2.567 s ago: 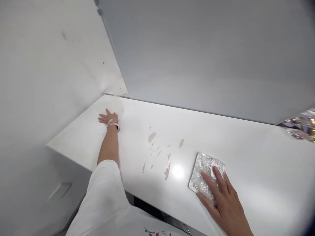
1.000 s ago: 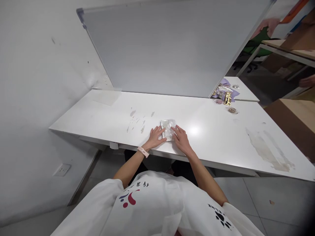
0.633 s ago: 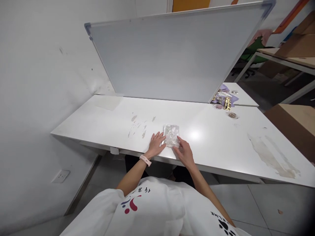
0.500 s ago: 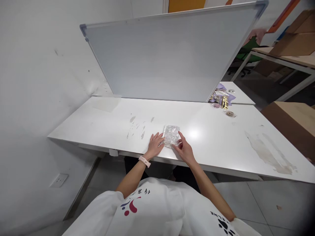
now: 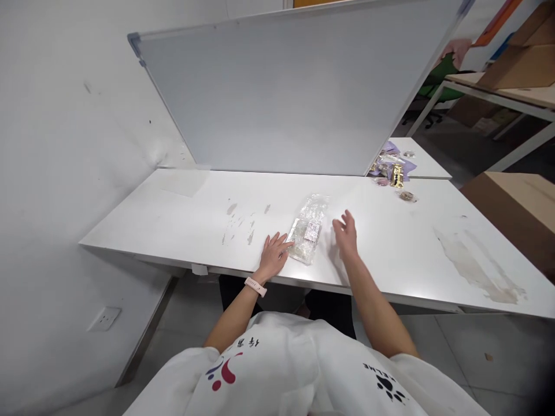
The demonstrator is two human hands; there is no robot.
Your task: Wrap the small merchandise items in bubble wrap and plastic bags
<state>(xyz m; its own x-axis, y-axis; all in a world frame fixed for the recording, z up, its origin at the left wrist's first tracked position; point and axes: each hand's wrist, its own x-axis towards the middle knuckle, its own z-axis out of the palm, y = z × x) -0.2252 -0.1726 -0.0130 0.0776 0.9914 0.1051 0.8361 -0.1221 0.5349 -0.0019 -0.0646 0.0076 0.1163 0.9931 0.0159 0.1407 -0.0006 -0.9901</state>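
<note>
1. white surface with a whiteboard leaning at its back.
2. left hand flat, fingertips pinning the clear plastic bag at its 8 o'clock corner.
3. right hand, which touched the bag half a second ago, has lifted off to 3 o'clock, fingers spread and empty.
4. the bag, folded before, now lies unfolded and longer.
5. small trinkets at 1 o'clock.

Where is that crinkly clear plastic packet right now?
The plastic packet lies near the white table's front edge, centre of view, left hand touching it, right hand just beside.
</note>
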